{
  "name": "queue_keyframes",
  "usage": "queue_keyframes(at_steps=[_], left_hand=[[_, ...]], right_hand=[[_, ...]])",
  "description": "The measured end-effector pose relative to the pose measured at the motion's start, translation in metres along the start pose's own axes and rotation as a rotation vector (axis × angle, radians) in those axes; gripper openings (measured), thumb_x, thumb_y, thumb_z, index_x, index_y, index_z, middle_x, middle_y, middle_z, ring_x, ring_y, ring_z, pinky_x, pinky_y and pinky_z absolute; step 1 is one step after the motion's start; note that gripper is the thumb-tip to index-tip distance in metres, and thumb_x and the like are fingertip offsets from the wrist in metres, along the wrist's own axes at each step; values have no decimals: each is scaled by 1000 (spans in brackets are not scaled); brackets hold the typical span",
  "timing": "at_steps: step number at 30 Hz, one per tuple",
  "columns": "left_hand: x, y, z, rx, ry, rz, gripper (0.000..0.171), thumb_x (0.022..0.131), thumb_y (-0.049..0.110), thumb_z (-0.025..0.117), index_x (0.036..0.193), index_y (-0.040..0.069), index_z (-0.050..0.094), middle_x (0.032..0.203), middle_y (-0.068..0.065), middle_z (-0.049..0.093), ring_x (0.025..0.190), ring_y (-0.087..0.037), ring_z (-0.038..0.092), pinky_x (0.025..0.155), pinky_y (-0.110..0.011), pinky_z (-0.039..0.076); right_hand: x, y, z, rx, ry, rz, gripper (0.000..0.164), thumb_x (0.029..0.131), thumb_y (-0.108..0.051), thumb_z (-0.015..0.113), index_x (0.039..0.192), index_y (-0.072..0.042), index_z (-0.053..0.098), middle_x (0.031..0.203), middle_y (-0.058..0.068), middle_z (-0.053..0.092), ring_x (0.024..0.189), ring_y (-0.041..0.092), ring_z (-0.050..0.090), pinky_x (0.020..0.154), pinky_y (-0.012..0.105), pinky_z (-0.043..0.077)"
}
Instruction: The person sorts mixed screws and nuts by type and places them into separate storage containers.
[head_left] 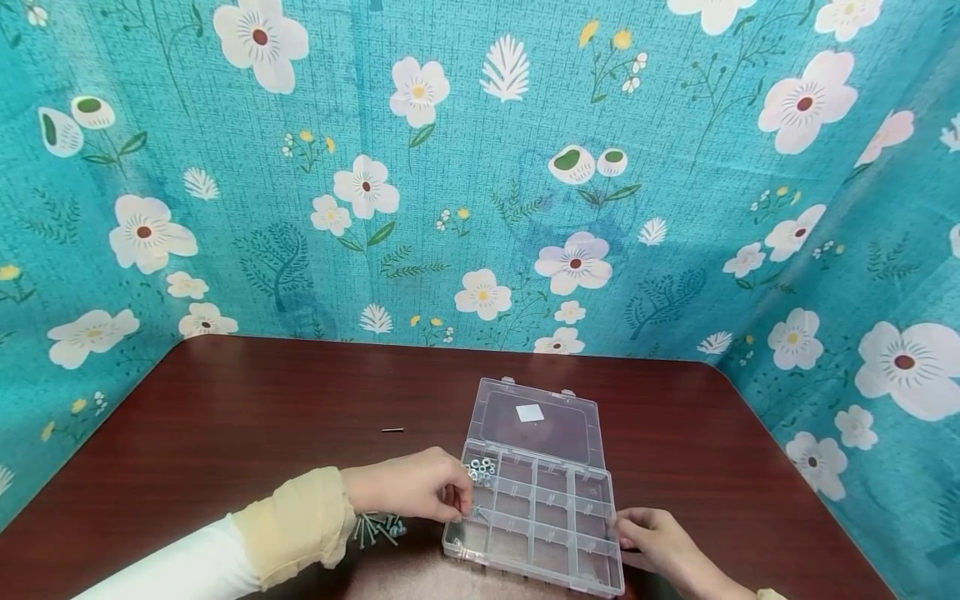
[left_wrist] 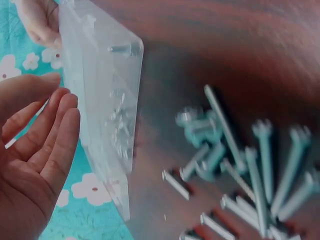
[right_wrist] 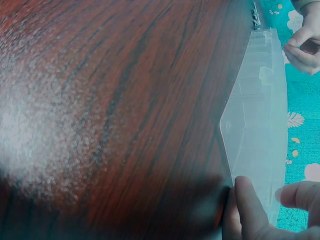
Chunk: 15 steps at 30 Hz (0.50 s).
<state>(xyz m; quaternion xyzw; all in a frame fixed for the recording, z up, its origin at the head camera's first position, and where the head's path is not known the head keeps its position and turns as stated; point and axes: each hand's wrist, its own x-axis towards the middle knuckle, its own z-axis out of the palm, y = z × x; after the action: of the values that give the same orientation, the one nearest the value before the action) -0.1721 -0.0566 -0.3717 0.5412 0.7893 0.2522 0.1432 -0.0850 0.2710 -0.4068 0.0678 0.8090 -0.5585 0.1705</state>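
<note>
A clear plastic compartment box (head_left: 551, 523) lies on the table with its lid laid back. My left hand (head_left: 427, 487) hovers over the left column of compartments. Its thumb and fingers are bent loosely toward each other, and nothing shows between them in the left wrist view. Nuts (head_left: 480, 469) fill the back-left compartment, and small metal pieces (left_wrist: 120, 120) show blurred through the box wall. My right hand (head_left: 656, 542) holds the box's right side, with thumb and fingers at the wall. Beside the left wrist lies a pile of bolts and screws (head_left: 375, 528).
A single screw (head_left: 392, 430) lies apart on the dark wooden table (head_left: 300, 400), behind the left forearm. The open lid (head_left: 536, 421), bearing a white square label (head_left: 529, 412), extends toward the back. A floral curtain (head_left: 480, 208) surrounds the table's far and side edges.
</note>
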Motion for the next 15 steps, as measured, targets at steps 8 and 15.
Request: queue_keyframes(at_steps=[8,15], left_hand=[[-26,-5,-5,110,-51,-20,10,75,8,71,78,15,65,74,13,59,65,8,50,61,-5,41],[-42,-9,-1,241,-129,-56,17,70,12,77,79,21,66,75,16,57,68,5,51,61,-6,39]], right_hand=[[1,-3,1,-14,11,11,44,94,-12,47,112,27,42,96,12,59,86,18,56,79,42,54],[0,-2,1,-9,-2,5,44,94,-13,47,112,27,42,96,12,59,86,17,55,79,42,54]])
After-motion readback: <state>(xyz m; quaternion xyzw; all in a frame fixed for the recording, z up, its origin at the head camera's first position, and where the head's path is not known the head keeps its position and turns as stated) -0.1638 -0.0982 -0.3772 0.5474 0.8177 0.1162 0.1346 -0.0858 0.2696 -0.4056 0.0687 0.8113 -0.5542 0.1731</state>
